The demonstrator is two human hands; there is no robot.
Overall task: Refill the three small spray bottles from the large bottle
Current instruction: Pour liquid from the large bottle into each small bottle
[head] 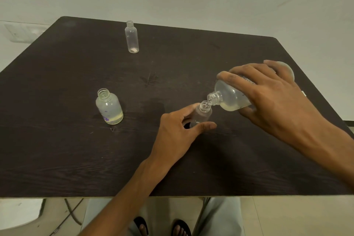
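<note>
My right hand [268, 97] grips the large clear bottle [231, 97], tipped so its open neck meets the mouth of a small uncapped bottle [204, 112]. A little yellowish liquid pools in the large bottle's lower side. My left hand [178, 130] holds that small bottle upright on the table between thumb and fingers. A second small bottle [109, 106], squat with a purple print and some yellowish liquid at the bottom, stands uncapped at the left. A third, slim and nearly empty bottle [131, 37] stands uncapped near the far edge.
All of this sits on a dark wooden table [76, 159] set against a pale wall. A small white thing [304, 93] peeks out at the right edge behind my right hand. My feet in sandals show below the near edge.
</note>
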